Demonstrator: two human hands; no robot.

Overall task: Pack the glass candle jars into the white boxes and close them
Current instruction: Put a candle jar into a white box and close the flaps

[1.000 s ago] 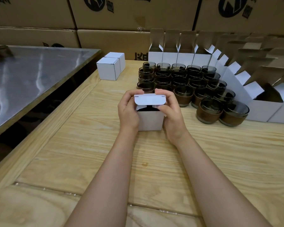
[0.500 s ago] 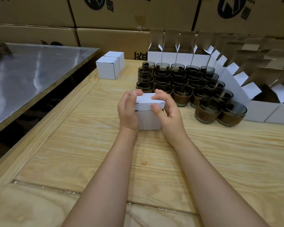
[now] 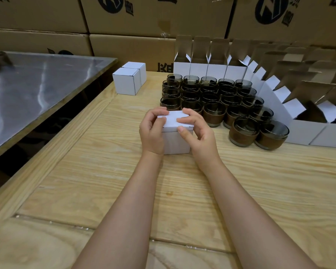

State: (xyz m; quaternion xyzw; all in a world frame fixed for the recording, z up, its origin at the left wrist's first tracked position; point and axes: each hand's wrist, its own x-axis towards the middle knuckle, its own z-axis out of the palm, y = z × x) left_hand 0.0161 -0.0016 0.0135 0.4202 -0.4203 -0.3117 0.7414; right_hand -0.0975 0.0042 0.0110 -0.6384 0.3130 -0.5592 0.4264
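A small white box (image 3: 176, 140) stands on the wooden table (image 3: 105, 171) in front of me, its lid flat on top. My left hand (image 3: 151, 131) grips its left side, fingers curled over the lid. My right hand (image 3: 196, 131) holds the right side with the thumb pressed against the lid's front edge. Behind the box, several dark glass candle jars (image 3: 213, 98) stand packed in rows. Two closed white boxes (image 3: 128, 78) sit at the table's far left.
Several open white boxes (image 3: 209, 65) with raised flaps line the back and curve along the right (image 3: 308, 133). A steel-topped table (image 3: 27, 90) lies to the left across a gap. Large brown cartons (image 3: 153, 16) are stacked behind.
The lid, raised and half folded a second ago, has been pushed down flat onto the box. Both hands stayed on the box, the right thumb moving to the front edge.
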